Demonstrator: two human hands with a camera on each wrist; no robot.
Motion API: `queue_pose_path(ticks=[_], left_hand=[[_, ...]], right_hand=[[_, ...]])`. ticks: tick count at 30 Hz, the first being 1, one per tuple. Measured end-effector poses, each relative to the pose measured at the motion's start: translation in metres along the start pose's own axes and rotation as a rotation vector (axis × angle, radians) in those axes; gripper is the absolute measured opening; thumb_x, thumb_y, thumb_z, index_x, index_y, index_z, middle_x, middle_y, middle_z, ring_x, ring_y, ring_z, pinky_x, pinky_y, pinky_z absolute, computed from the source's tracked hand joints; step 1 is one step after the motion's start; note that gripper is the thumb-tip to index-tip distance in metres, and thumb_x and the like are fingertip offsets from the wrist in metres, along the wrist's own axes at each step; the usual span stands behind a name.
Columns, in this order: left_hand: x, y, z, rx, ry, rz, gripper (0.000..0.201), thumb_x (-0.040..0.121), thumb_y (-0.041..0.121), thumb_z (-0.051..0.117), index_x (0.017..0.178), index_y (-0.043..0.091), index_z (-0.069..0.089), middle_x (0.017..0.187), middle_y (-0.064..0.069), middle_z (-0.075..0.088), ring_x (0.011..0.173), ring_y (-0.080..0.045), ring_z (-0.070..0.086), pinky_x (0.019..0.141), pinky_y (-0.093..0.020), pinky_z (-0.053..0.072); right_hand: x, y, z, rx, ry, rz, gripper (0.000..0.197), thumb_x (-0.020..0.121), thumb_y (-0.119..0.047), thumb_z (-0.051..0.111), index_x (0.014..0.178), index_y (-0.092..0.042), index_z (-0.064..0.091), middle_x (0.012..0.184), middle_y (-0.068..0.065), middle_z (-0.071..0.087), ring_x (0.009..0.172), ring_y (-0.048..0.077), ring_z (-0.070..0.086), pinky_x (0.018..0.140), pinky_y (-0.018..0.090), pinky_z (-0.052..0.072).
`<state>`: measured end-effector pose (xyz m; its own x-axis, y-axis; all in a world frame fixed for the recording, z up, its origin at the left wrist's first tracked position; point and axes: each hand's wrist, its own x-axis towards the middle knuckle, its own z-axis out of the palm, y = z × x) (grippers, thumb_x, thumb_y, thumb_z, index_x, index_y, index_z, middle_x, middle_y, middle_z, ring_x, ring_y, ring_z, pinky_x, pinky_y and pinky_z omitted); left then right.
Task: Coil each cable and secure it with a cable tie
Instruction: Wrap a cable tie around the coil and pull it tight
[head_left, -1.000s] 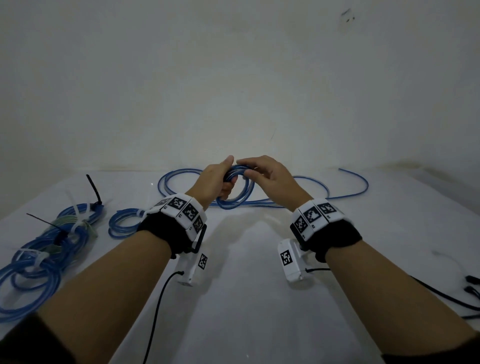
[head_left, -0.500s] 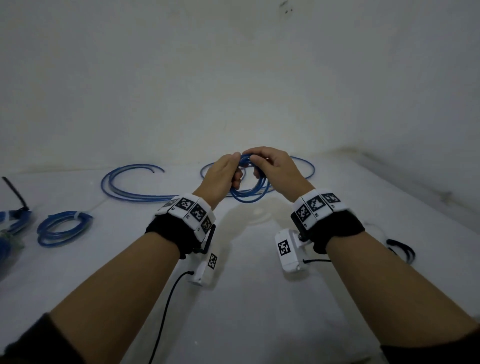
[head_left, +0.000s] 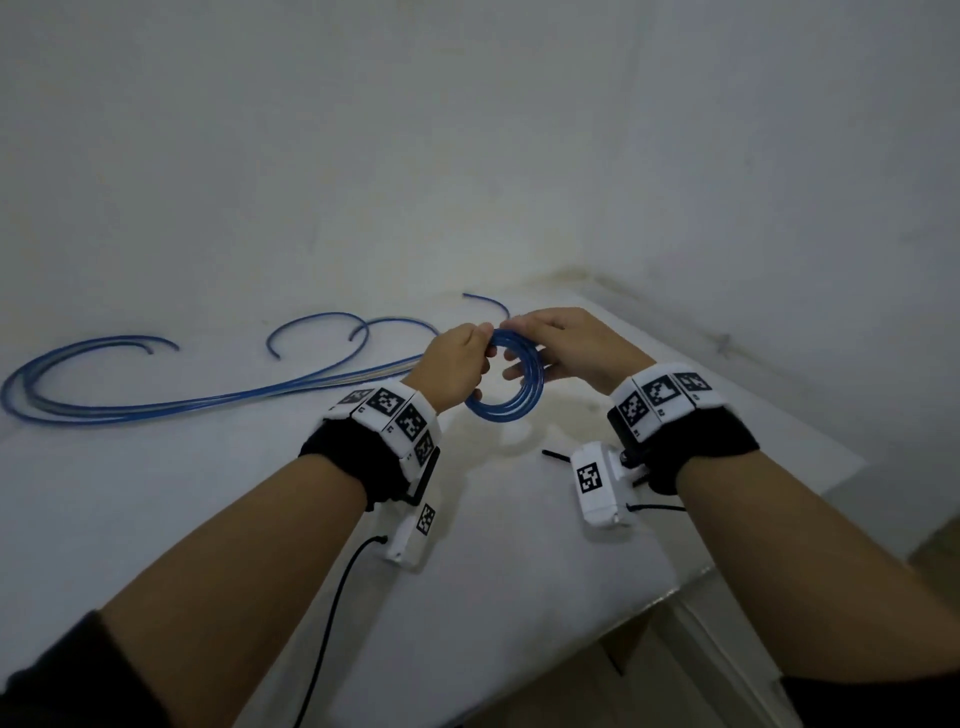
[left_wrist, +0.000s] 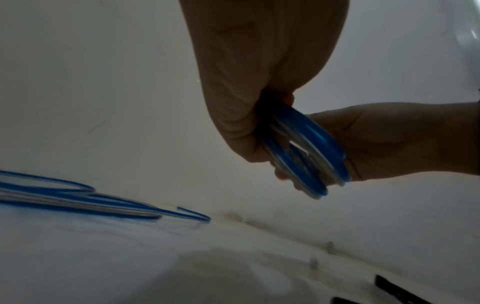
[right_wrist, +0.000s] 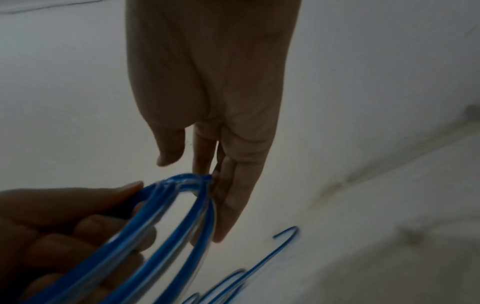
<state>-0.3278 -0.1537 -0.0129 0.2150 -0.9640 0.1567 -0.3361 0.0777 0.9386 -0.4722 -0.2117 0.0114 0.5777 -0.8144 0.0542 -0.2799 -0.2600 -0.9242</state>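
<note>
Presently one blue coil (head_left: 506, 382) is formed and held above the white table (head_left: 208, 519), between the two hands; it counts several turns, lying fairly close together, and no tie is seen on it. The left hand (head_left: 457, 364) has thumb and curled fingers closed round the coil's upper left arc, as the left wrist view confirms; the right hand (head_left: 569, 345) meets the coil at its top and right side, fingers extended along the strands, and whether they pinch or merely steady cannot be told with certainty, though in the right wrist view they lie largely straight against the bundle.

Done, on this evidence: the winding of this one cable, or nearly so; no free tail is visible hanging from the coil. Outstanding: the securing; a black cable tie (head_left: 556, 455) appears to lie on the table just below the right hand, partly hidden by the wrist camera, not yet taken up.

Further work remains; several loose blue cables (head_left: 156, 400) lie uncoiled across the far left of the table, curved ends apart, well clear of the hands. I judge the task, so far as these views reach, well short of complete; the coil must be kept pinched while one hand fetches the tie, else the turns may spring open.
</note>
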Motion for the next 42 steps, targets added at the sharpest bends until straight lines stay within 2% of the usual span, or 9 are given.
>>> queue_pose_path(ticks=[3,7,11,16,20,27,31,37,42], left_hand=[[0.002,0.005,0.023,-0.003,-0.060,-0.028,0.037,0.101,0.027,0.029,0.070,0.012,0.045,0.060,-0.001,0.038,0.050,-0.015,0.032,0.050,-0.028,0.035],[0.005,0.008,0.044,0.038,-0.115,-0.070,0.038,0.099,0.027,0.029,0.068,0.013,0.045,0.059,0.000,0.037,0.049,-0.015,0.031,0.047,-0.026,0.033],[0.006,0.012,0.054,0.075,-0.133,-0.083,0.037,0.099,0.026,0.029,0.069,0.014,0.046,0.059,0.000,0.038,0.050,-0.015,0.033,0.047,-0.025,0.033],[0.008,0.016,0.059,0.116,-0.152,-0.106,0.036,0.098,0.026,0.029,0.069,0.014,0.045,0.060,0.000,0.038,0.050,-0.015,0.032,0.048,-0.026,0.033],[0.009,0.016,0.058,0.126,-0.153,-0.116,0.035,0.098,0.026,0.029,0.069,0.014,0.046,0.060,0.001,0.039,0.049,-0.016,0.033,0.049,-0.026,0.033],[0.011,0.016,0.052,0.143,-0.109,-0.098,0.036,0.099,0.025,0.030,0.069,0.015,0.046,0.061,0.000,0.041,0.051,-0.015,0.036,0.051,-0.026,0.034],[0.012,0.016,0.041,0.140,-0.059,-0.087,0.036,0.099,0.024,0.029,0.069,0.013,0.046,0.060,-0.002,0.040,0.050,-0.018,0.034,0.050,-0.028,0.033],[0.013,0.012,0.003,0.091,0.063,-0.063,0.036,0.099,0.026,0.028,0.071,0.013,0.047,0.060,-0.001,0.041,0.052,-0.017,0.035,0.054,-0.029,0.034],[0.011,-0.001,-0.048,0.016,0.218,-0.071,0.034,0.100,0.024,0.028,0.074,0.012,0.046,0.063,-0.001,0.040,0.052,-0.015,0.034,0.051,-0.027,0.033]], right_hand=[[-0.009,0.019,-0.033,-0.098,0.049,0.157,0.041,0.096,-0.041,0.047,0.105,-0.006,0.064,0.094,0.013,0.068,0.077,0.026,0.068,0.073,0.037,0.057],[-0.022,0.046,-0.069,-0.538,0.011,0.297,0.015,0.090,-0.023,0.060,0.097,-0.010,0.066,0.089,0.004,0.067,0.071,0.016,0.062,0.065,0.026,0.053],[-0.030,0.064,-0.081,-0.754,-0.124,0.391,0.006,0.081,-0.016,0.070,0.087,-0.018,0.070,0.088,0.003,0.068,0.072,0.015,0.062,0.073,0.031,0.056],[-0.032,0.072,-0.082,-0.758,-0.112,0.431,0.016,0.080,-0.008,0.072,0.094,-0.003,0.067,0.086,0.012,0.068,0.070,0.022,0.065,0.078,0.040,0.058],[-0.031,0.076,-0.082,-0.787,-0.090,0.425,0.007,0.077,-0.001,0.071,0.083,-0.003,0.067,0.085,0.015,0.068,0.071,0.024,0.066,0.080,0.043,0.057],[-0.033,0.069,-0.090,-0.833,-0.048,0.366,0.001,0.081,-0.005,0.068,0.082,-0.005,0.068,0.075,0.007,0.065,0.065,0.015,0.060,0.061,0.025,0.053],[-0.027,0.061,-0.091,-0.582,0.055,0.309,0.014,0.089,-0.002,0.059,0.077,-0.009,0.058,0.079,0.012,0.066,0.069,0.021,0.065,0.070,0.032,0.057],[-0.010,0.035,-0.053,-0.057,0.215,0.108,0.021,0.088,0.010,0.051,0.078,-0.008,0.053,0.074,0.012,0.058,0.060,0.023,0.065,0.062,0.030,0.059],[0.014,0.004,0.010,0.272,0.127,-0.018,0.027,0.090,0.015,0.041,0.076,0.000,0.060,0.074,0.016,0.059,0.055,0.016,0.066,0.062,0.023,0.059]])
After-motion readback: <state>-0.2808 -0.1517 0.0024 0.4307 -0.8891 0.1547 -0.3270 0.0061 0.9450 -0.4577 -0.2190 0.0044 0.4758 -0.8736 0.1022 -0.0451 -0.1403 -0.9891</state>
